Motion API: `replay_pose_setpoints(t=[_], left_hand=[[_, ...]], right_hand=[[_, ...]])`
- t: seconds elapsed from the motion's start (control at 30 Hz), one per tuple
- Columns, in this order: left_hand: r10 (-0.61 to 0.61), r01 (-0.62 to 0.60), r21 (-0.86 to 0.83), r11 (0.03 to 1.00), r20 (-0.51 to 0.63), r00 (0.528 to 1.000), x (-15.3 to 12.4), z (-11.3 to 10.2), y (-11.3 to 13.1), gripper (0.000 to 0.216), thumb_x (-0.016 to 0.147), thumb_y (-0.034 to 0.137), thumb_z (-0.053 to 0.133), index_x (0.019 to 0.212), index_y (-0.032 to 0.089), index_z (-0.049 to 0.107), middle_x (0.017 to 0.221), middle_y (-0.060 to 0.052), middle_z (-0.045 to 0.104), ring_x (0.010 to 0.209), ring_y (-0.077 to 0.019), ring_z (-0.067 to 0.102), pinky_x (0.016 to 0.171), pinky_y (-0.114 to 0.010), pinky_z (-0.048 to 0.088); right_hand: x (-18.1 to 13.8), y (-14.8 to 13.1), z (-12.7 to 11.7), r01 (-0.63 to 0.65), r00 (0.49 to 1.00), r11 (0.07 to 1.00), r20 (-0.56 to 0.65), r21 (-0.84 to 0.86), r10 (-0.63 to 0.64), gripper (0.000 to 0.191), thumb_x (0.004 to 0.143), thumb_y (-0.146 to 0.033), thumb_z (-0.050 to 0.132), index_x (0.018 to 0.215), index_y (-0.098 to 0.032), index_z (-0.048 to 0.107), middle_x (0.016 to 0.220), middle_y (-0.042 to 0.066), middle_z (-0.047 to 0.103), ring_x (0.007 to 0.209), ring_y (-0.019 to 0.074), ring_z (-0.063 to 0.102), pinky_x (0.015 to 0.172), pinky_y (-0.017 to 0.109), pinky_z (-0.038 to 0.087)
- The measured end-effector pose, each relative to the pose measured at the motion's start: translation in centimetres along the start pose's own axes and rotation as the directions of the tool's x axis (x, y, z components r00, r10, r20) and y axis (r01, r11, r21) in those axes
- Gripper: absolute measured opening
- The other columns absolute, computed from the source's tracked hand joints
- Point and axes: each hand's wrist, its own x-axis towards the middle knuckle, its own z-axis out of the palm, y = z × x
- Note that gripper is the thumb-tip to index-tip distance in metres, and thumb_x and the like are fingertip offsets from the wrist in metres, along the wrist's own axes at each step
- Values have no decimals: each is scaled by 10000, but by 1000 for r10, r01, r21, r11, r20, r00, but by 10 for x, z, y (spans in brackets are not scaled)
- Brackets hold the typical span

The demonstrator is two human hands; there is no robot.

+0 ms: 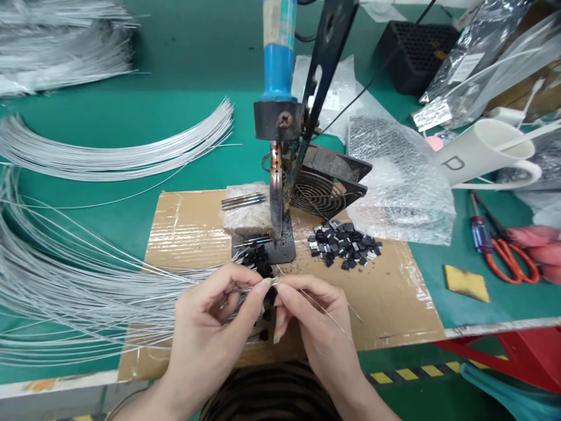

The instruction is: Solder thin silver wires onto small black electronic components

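Observation:
My left hand (pixel 210 318) and my right hand (pixel 313 318) meet over the front of a taped cardboard sheet (pixel 394 292). Both pinch thin silver wires (pixel 87 292) that fan out to the left; fingertips touch near the wire ends. Small black parts on wire ends (pixel 260 263) lie just behind and under the fingers. A solder strand (pixel 333 318) runs over my right hand. Behind stands a mounted soldering iron (pixel 276 193) with a blue handle (pixel 278 64), tip pointing down. A pile of loose black components (pixel 344 244) lies to the right of it.
A small fan (pixel 326 187) sits behind the iron. Bubble wrap (pixel 398 181), a white mug (pixel 486 155), a screwdriver (pixel 482 231), orange-handled scissors (pixel 511 263) and a yellow sponge (pixel 467 282) lie to the right. More wire bundles (pixel 118 149) cover the green table at left.

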Motion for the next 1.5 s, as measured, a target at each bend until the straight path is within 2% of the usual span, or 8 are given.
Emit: replay_pose_setpoints(t=[0.37, 0.57, 0.73, 0.8, 0.97, 1.17, 1.4, 1.5], left_hand=[[81, -81, 93, 992, 8, 997, -4, 0, -10, 105, 950, 251, 700, 849, 229, 719, 643, 45, 623, 499, -91, 451, 467, -224, 342], [37, -36, 87, 996, -12, 999, -3, 2, -1, 149, 935, 259, 696, 793, 219, 716, 580, 55, 536, 485, -90, 362, 466, -237, 289], [-8, 9, 76, 997, -19, 1000, -4, 3, 6, 151, 910, 273, 712, 770, 218, 730, 552, 54, 494, 493, -97, 330, 462, -244, 253], [16, -16, 90, 996, -6, 1000, -4, 2, 4, 142, 915, 261, 713, 779, 223, 727, 535, 64, 459, 486, -95, 308, 451, -245, 232], [91, -92, 114, 989, 21, 996, -3, 1, -4, 125, 943, 249, 698, 821, 229, 711, 595, 55, 546, 485, -91, 358, 458, -231, 296], [155, -155, 160, 975, 14, 988, -3, 3, -7, 112, 945, 209, 694, 836, 234, 694, 553, 86, 408, 474, -89, 330, 440, -217, 282], [194, -184, 182, 966, -36, 980, -5, 7, -8, 92, 935, 191, 703, 854, 235, 699, 560, 84, 422, 471, -86, 356, 424, -209, 287], [176, -164, 158, 974, -66, 982, -6, 10, -10, 82, 934, 199, 705, 859, 230, 700, 576, 75, 497, 472, -85, 376, 430, -207, 321]], right_hand=[[-2, -1, -1, -7, 1000, 1000, -4, 5, 7, 122, 906, -323, 833, 904, -202, 847, 684, -18, 747, 477, 73, 664, 487, 156, 573], [-2, -5, 0, -31, 999, 999, -9, 29, 31, 131, 879, -308, 851, 837, -184, 836, 618, -20, 711, 437, 77, 630, 459, 167, 565], [0, -12, -3, -107, 994, 991, 26, 78, 105, 149, 828, -299, 882, 763, -176, 828, 603, -20, 695, 409, 76, 600, 395, 163, 535], [1, -14, -5, -127, 991, 989, 44, 75, 124, 154, 831, -285, 878, 747, -169, 822, 600, -22, 693, 407, 66, 596, 402, 152, 536], [2, -16, -6, -140, 989, 988, 48, 65, 137, 166, 838, -306, 876, 765, -166, 825, 620, -22, 693, 416, 65, 602, 414, 152, 547], [3, -13, -3, -130, 991, 988, 27, 83, 128, 173, 825, -338, 879, 820, -168, 847, 617, -18, 679, 420, 75, 603, 417, 165, 562], [0, -9, 2, -93, 995, 987, -11, 134, 95, 137, 826, -319, 874, 812, -184, 853, 593, -24, 670, 406, 62, 581, 402, 148, 538], [-1, -5, 6, -82, 995, 984, -42, 161, 90, 111, 820, -308, 877, 817, -198, 857, 591, -30, 663, 404, 56, 566, 401, 143, 524]])
